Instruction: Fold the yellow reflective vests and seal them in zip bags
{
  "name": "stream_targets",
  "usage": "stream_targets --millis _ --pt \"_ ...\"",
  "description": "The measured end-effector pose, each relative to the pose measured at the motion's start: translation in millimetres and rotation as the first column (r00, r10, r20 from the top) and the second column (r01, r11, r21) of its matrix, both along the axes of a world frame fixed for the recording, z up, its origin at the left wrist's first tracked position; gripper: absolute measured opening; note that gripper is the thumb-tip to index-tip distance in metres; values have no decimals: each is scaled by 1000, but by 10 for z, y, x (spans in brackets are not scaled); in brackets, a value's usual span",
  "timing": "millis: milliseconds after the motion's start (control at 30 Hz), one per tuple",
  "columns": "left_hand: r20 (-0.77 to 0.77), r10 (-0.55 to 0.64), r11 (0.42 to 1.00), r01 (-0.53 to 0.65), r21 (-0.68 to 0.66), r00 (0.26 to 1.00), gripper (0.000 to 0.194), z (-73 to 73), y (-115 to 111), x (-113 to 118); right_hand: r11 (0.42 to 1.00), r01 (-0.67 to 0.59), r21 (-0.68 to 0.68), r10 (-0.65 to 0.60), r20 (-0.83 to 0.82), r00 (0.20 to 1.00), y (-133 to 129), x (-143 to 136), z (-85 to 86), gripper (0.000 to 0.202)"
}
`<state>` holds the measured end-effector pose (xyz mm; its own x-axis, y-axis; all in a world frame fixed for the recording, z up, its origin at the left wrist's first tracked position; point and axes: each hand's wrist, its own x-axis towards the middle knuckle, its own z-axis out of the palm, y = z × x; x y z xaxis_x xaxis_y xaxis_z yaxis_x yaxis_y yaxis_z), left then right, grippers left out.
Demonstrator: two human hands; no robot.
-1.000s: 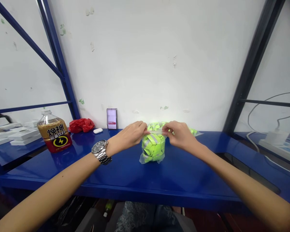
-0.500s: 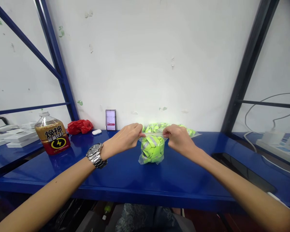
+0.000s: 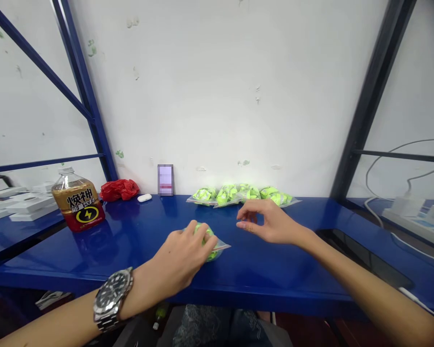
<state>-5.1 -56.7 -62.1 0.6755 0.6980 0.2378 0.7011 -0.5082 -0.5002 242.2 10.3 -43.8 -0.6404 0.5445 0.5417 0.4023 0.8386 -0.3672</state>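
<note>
A clear zip bag (image 3: pixel 220 246) with folded fluorescent yellow-green fabric and silver reflective strips inside lies on the blue table. My left hand (image 3: pixel 188 253), with a metal watch on its wrist, has its fingers closed over the bag from above and hides most of it. The bag's sealed edge points to the right. To the right of it my right hand (image 3: pixel 262 221) hovers over the table, fingers curved and apart from the thumb, holding nothing. Behind, several similar bags (image 3: pixel 227 194) lie in a row along the wall.
On the left stand a large drink bottle (image 3: pixel 80 200), a red plastic bag (image 3: pixel 120 189), a white earbud case (image 3: pixel 144 197) and a phone (image 3: pixel 165 180) against the wall. A dark flat device (image 3: pixel 365 258) lies at right, near a power strip (image 3: pixel 415 219) with cables.
Both hands held the bag upright by its top edge. My right hand has let go and opened; my left hand has brought the bag down, nearer and leftward, onto the table.
</note>
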Motion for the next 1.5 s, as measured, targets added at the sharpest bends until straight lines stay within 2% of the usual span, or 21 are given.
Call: stream_targets --millis 67,167,200,300,367,433,500,600,700,867,933,1067,1133,1267,1367,1500 --pt "-7 71 997 -71 36 997 32 -78 73 -223 999 48 1 -48 44 998 29 60 -51 11" --pt "-5 176 983 -175 63 984 24 -155 384 -667 996 89 -22 -87 93 992 60 99 -136 11" --pt "13 182 981 -183 69 983 21 -178 522 -821 995 93 -29 -90 105 990 68 99 -163 11" --pt "114 107 992 -115 59 988 14 -263 960 -1206 996 82 -35 -77 135 988 95 68 -237 12" --pt "174 83 995 -91 40 981 15 -326 1224 -1348 998 64 -23 -59 158 986 115 27 -273 12" --pt "236 128 989 -142 40 963 17 -381 1445 -1382 999 41 -5 -40 193 980 128 -26 -291 12" --pt "280 169 981 -188 40 945 16 -423 1624 -1334 1000 25 2 -24 240 971 129 -83 -291 11" --pt "307 168 981 -189 39 937 15 -472 1839 -1211 1000 13 -13 -8 306 952 125 -168 -280 11" --pt "328 205 973 -227 30 922 24 -511 1998 -1143 1000 9 -14 -3 366 931 158 -231 -306 11" --pt "265 356 935 -341 -102 896 49 -451 2059 -1161 998 22 51 -42 443 896 312 -232 -439 10" --pt "222 372 928 -364 -80 901 55 -377 2012 -1128 997 36 61 -60 443 895 389 -201 -488 11" --pt "201 251 946 -284 156 947 58 -273 1889 -852 994 94 52 -108 425 899 547 -158 -553 13" --pt "153 170 962 -197 187 974 55 -278 1847 -638 992 110 66 -128 425 896 614 -172 -582 15" --pt "74 59 992 -67 108 996 31 -360 1832 -259 985 122 124 -163 416 895 678 -240 -651 16" --pt "154 67 996 -76 52 986 26 -402 1859 -124 983 121 136 -164 370 914 675 -259 -705 14" --pt "258 110 994 -111 -10 960 23 -373 1880 -97 992 101 80 -121 314 942 680 -234 -751 12"
